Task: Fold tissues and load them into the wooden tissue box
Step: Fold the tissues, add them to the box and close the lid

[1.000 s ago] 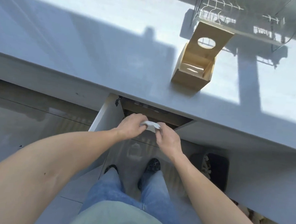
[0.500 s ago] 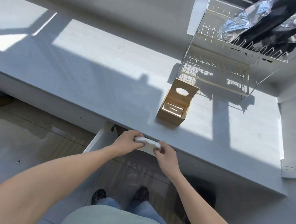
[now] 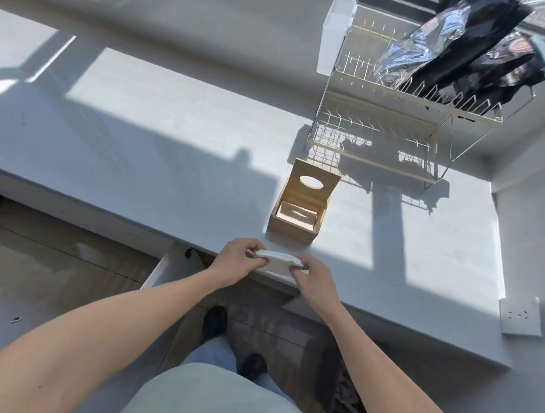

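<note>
So the person's standing at a long white table (image 3: 172,141) with hard sunlight cutting across it in bright patches and window-frame shadows. Both hands are out over the near edge: left hand (image 3: 236,262) and right hand (image 3: 313,278) each have their fingers pinched shut on an end of a small stack of folded white tissues (image 3: 278,259). Just beyond that sits the wooden tissue box (image 3: 300,208), lid tipped up, oval hole showing. Behind it a wire dish rack (image 3: 382,133) holds dark bags (image 3: 453,44) on its top tier. A white drawer (image 3: 163,266) hangs open under the table, above a tiled floor (image 3: 50,271). Wall socket (image 3: 520,315) at far right.
</note>
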